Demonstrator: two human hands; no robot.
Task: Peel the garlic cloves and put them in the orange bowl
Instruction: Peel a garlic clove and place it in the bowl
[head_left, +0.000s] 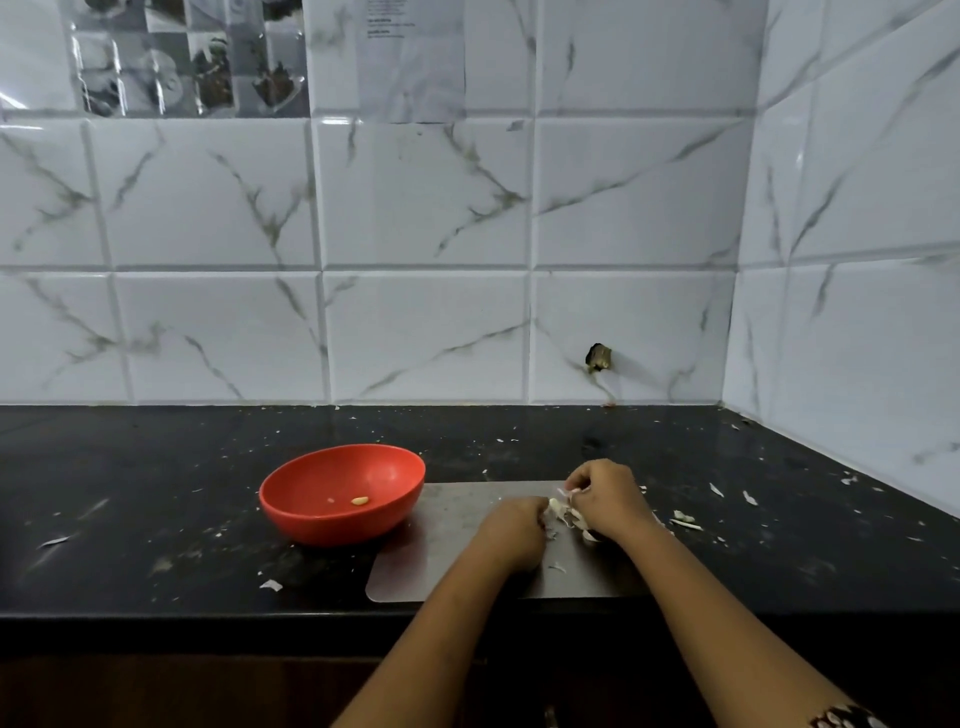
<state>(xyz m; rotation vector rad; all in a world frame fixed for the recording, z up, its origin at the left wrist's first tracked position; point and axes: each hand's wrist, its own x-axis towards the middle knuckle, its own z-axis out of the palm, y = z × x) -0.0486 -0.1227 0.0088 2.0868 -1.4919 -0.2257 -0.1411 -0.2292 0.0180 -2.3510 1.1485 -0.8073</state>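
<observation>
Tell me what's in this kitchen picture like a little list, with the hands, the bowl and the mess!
left hand: grips the garlic over the board
right hand: pinches the garlic's skin
orange bowl: left of the board, one peeled clove inside
board: grey, on the black counter
mess: white peels scattered right of the hands

Counter (156, 493) runs along the wall (415, 208), which also closes the right side. Board (447, 519) lies at the counter's front edge. Bowl (322, 525) sits left of the board, touching its far-left corner, with a clove (359, 501) in it. Left hand (511, 530) and right hand (608, 499) are over the board's right half, garlic (561, 512) gripped between them. Peel scraps (685, 519) lie right of the board.
</observation>
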